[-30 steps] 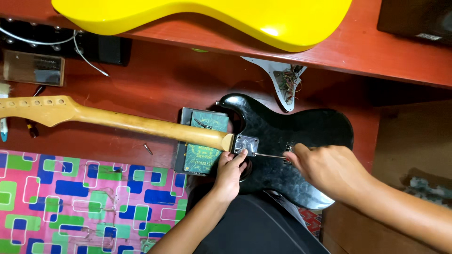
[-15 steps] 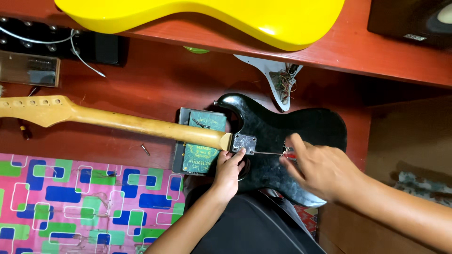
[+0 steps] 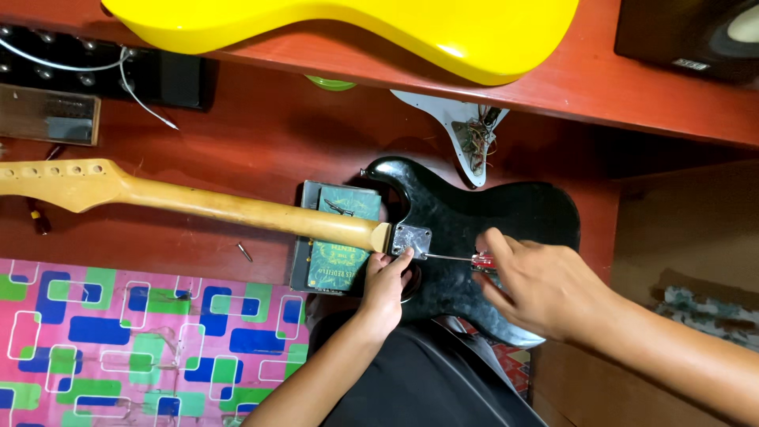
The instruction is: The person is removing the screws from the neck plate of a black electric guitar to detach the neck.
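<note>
A black electric guitar body lies face down across my lap and the red wooden floor, its pale maple neck running left. A square metal neck plate sits at the joint. My left hand rests at the plate's lower edge, fingertips touching it. My right hand grips a screwdriver with a red and clear handle, its thin shaft pointing left at the plate.
A green book lies under the neck joint. A yellow guitar body rests on the red shelf above. A white pickguard with wires leans behind. A loose screw lies by the colourful patterned mat. A speaker stands top right.
The view has drifted slightly. My right hand has shifted a little along the screwdriver while the tip stays at the neck plate; my left hand stays by the plate.
</note>
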